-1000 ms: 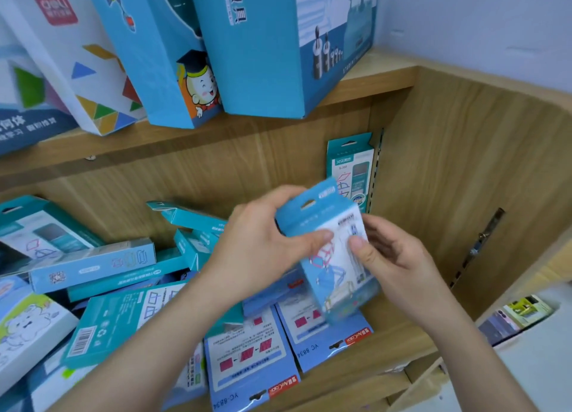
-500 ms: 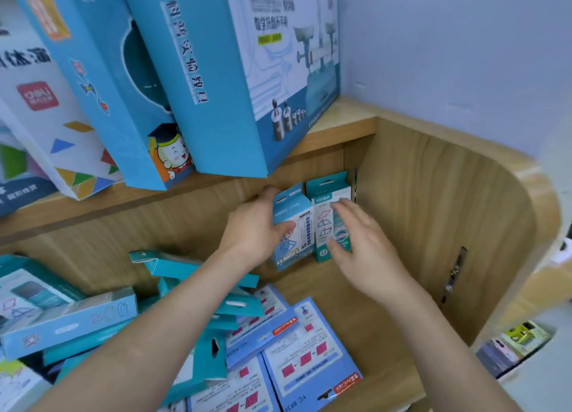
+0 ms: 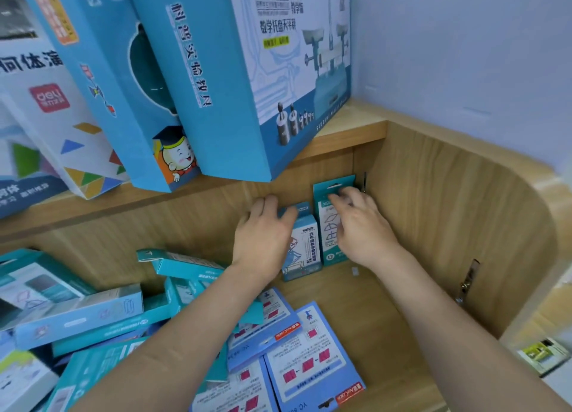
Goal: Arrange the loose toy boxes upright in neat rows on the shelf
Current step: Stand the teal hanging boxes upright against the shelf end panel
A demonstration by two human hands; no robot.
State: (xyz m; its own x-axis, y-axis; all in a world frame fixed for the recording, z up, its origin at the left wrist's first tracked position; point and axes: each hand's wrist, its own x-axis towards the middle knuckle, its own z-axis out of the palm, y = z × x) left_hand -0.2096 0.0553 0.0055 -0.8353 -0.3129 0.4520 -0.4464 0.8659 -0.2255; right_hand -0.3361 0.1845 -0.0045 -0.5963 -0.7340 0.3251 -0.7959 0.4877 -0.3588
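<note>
The small blue box (image 3: pixel 305 247) stands upright at the back of the lower shelf (image 3: pixel 371 303), and my left hand (image 3: pixel 263 235) grips it by its upper left corner, fingers (image 3: pixel 269 201) curled over the top toward the back panel (image 3: pixel 185 219) and thumb across the front edge. Just to the right of that hand, touching the blue box side by side, the taller teal box (image 3: pixel 331 191) stands upright too, tucked into the back corner. My right hand (image 3: pixel 365 229) lies against its front face with the fingers stretched out, fingertips (image 3: pixel 335 198) up near the hanging tab, pressing rather than clasping; motion blur hides where the thumb sits. Beyond my right hand the curved wooden side wall (image 3: pixel 448 210) closes the shelf off, with a metal bracket (image 3: pixel 467 281) fixed to it further toward me. A small white scrap (image 3: pixel 355 271) lies on the board just under my right wrist. Under my left forearm and to the left of it, the loose boxes (image 3: pixel 93 312) lie in a jumbled heap, teal and pale blue, tipped at all angles. Between my two forearms, flat blue card packs (image 3: pixel 309 343) with red squares lie face up on the board. Above both hands the upper shelf board (image 3: pixel 349 126) carries a large blue box (image 3: pixel 247 71) that leans left against other big cartons.
</note>
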